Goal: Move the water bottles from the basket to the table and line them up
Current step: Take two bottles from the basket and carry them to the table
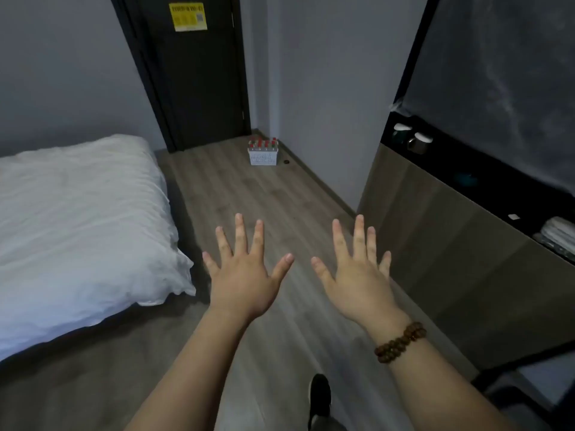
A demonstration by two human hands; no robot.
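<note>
Both hands are up in front of the camera, well short of the basket (pixel 263 157). The left hand (pixel 241 281) is spread flat, fingers straight and fanned, gripping nothing. The right hand (pixel 357 284), with a bead bracelet (pixel 399 342) on its wrist, is splayed the same way and grips nothing either. The backs of both hands face us, and the fingertips point up the room toward the basket.

The basket is white and perforated. It sits on the wooden floor (pixel 258 206) in the far corner, close against the pale wall (pixel 311 88) and just right of the dark door (pixel 196 82). A small dark round thing (pixel 286 162) lies on the floor just beside its right edge.

The water bottles (pixel 263 145) stand upright inside it, long axes vertical, red caps pointing straight up above the rim. I cannot count them from here.

A lane of floorboards runs from the hands to the basket. The bed (pixel 77 213), in white bedding, borders that lane on the basket's left. A wood-fronted unit (pixel 435 237) closes it on the right, with two cups (pixel 410 139) on its dark ledge. A dark shoe (pixel 320 396) shows at the bottom, far from the basket.
</note>
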